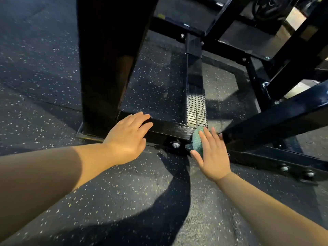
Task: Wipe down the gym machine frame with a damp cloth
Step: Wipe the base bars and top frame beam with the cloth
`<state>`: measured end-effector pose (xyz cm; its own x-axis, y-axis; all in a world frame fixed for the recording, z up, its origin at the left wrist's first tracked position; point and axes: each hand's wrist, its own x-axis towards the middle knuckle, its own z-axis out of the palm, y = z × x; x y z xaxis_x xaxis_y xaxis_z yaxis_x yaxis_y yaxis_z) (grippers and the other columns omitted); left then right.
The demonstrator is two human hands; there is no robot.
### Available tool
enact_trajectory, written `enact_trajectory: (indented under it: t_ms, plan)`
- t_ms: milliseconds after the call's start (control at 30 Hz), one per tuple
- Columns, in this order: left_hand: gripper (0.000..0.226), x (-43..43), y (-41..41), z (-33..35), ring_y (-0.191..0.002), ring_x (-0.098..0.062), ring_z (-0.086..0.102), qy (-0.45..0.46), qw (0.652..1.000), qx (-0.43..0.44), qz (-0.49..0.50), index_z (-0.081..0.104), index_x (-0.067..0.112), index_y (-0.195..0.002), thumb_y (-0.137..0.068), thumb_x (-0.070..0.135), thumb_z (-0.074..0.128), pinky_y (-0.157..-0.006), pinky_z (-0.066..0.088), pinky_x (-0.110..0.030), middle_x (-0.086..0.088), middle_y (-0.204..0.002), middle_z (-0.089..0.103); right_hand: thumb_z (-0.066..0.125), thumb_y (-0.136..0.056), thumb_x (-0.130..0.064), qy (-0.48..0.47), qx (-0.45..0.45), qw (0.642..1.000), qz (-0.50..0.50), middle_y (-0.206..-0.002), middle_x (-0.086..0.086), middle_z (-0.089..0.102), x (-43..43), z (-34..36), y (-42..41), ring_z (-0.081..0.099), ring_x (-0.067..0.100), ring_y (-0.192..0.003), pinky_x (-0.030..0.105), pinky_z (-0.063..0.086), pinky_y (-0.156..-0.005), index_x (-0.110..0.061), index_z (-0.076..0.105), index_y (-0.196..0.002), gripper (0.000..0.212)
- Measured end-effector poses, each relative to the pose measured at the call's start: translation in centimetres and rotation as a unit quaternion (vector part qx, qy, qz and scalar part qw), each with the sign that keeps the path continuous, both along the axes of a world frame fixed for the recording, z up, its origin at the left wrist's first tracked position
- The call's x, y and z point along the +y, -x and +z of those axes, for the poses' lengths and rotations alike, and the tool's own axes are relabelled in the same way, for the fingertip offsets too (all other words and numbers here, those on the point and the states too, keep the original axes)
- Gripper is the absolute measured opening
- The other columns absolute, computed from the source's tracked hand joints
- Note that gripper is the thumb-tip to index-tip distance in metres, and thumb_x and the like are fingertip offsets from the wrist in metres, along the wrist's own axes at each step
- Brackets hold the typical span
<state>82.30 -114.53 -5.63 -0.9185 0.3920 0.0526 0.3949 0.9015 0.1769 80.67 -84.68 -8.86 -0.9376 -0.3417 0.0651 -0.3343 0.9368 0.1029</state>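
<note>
Downward from the head camera: just right of centre, the right hand point(211, 155) lies flat with straight fingers, pressing a teal cloth point(196, 139) onto the low crossbar of the black machine frame point(168, 128). Centre-left, the left hand point(127, 137) rests open on that bar, holding nothing. Wiping well likely calls for even pressure, taking in the bolt point(175, 144) below. No containers show.

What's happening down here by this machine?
A person is wiping the base of a black gym machine. Their right hand presses a teal cloth flat against the low frame bar, just below the ribbed metal foot plate. Their left hand rests open on the same bar, further left, as if bracing.
</note>
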Motion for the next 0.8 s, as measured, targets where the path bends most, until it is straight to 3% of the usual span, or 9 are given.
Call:
enact_trajectory:
  t_ms: [67,167,233,333,433,500,567,700,800]
  plan:
    - [0.055,0.9,0.5,0.0,-0.146,-0.021,0.003,0.004,0.993,-0.089,0.071,0.013,0.015,-0.15,-0.101,0.033,0.03,-0.117,0.004,-0.032,-0.003,-0.158,0.006,0.019,-0.097,-0.061,0.05,0.005,0.999,0.011,-0.141,0.016,0.05,-3.9,0.2,0.8,0.04,0.038,-0.135,0.057,0.029,-0.11,-0.004,0.053,-0.132,0.075]
    - [0.055,2.6,0.9,0.4,-0.146,-0.023,-0.003,0.029,0.979,-0.156,0.125,0.009,0.02,-0.151,-0.101,0.04,0.023,-0.119,0.001,-0.037,-0.004,-0.158,0.001,0.055,-0.089,-0.049,0.09,0.015,0.991,0.098,-0.135,0.011,0.057,-8.2,-0.3,3.0,0.051,0.036,-0.127,0.058,0.037,-0.104,-0.008,0.06,-0.126,0.055]
    - [0.056,3.9,1.2,0.9,-0.145,-0.028,-0.005,0.048,0.972,-0.176,0.146,0.006,0.024,-0.151,-0.1,0.044,0.02,-0.118,0.001,-0.045,-0.003,-0.158,-0.002,0.079,-0.074,-0.033,0.071,-0.014,0.988,0.138,-0.135,0.011,0.057,-6.9,-0.1,3.9,0.054,0.037,-0.123,0.058,0.043,-0.099,-0.009,0.059,-0.129,0.063]
    - [0.059,6.4,1.3,1.0,-0.142,-0.035,-0.017,0.079,0.96,-0.218,0.158,-0.009,0.033,-0.149,-0.098,0.052,0.013,-0.114,-0.004,-0.058,-0.001,-0.157,-0.016,0.083,-0.071,-0.024,-0.021,-0.057,0.991,0.122,-0.146,0.015,0.045,-1.1,1.7,3.0,0.048,0.036,-0.129,0.052,0.047,-0.098,-0.008,0.043,-0.142,0.084]
    - [0.066,8.1,1.0,-0.1,-0.135,-0.037,-0.033,0.104,0.953,-0.235,0.162,-0.025,0.03,-0.144,-0.095,0.059,0.007,-0.107,-0.012,-0.065,-0.005,-0.15,-0.035,0.088,-0.056,-0.009,-0.106,-0.026,0.987,0.118,-0.135,0.026,0.052,2.0,2.0,2.3,0.056,0.041,-0.119,0.05,0.053,-0.088,0.004,0.048,-0.135,0.089]
    - [0.067,8.2,0.9,-0.6,-0.133,-0.037,-0.037,0.105,0.953,-0.229,0.168,-0.03,0.029,-0.141,-0.094,0.06,0.006,-0.106,-0.015,-0.066,-0.006,-0.147,-0.039,0.09,-0.056,-0.016,-0.137,-0.006,0.985,0.107,-0.134,0.026,0.053,1.8,1.4,1.9,0.056,0.04,-0.119,0.051,0.05,-0.092,0.005,0.048,-0.134,0.09]
    - [0.066,8.2,0.8,-0.7,-0.132,-0.036,-0.038,0.089,0.954,-0.23,0.171,-0.03,0.03,-0.14,-0.094,0.06,0.006,-0.106,-0.016,-0.066,-0.005,-0.147,-0.04,0.091,-0.055,-0.015,-0.138,-0.003,0.986,0.094,-0.134,0.027,0.052,1.7,0.8,1.7,0.055,0.041,-0.12,0.052,0.047,-0.094,0.004,0.049,-0.134,0.091]
    - [0.066,8.5,0.6,-0.5,-0.132,-0.035,-0.039,0.083,0.954,-0.237,0.162,-0.03,0.03,-0.14,-0.094,0.06,0.007,-0.104,-0.02,-0.065,-0.005,-0.146,-0.041,0.096,-0.041,-0.012,-0.097,-0.015,0.993,0.058,-0.125,0.029,0.057,-0.5,0.5,3.2,0.058,0.045,-0.114,0.054,0.052,-0.084,0.007,0.053,-0.128,0.099]
    - [0.066,8.4,0.6,-0.8,-0.131,-0.036,-0.04,0.085,0.952,-0.243,0.164,-0.03,0.03,-0.14,-0.095,0.057,0.009,-0.101,-0.022,-0.065,-0.005,-0.146,-0.042,0.099,-0.033,-0.019,-0.079,-0.06,0.991,0.087,-0.122,0.03,0.058,-3.7,0.0,4.9,0.057,0.046,-0.113,0.057,0.049,-0.091,0.008,0.049,-0.131,0.113]
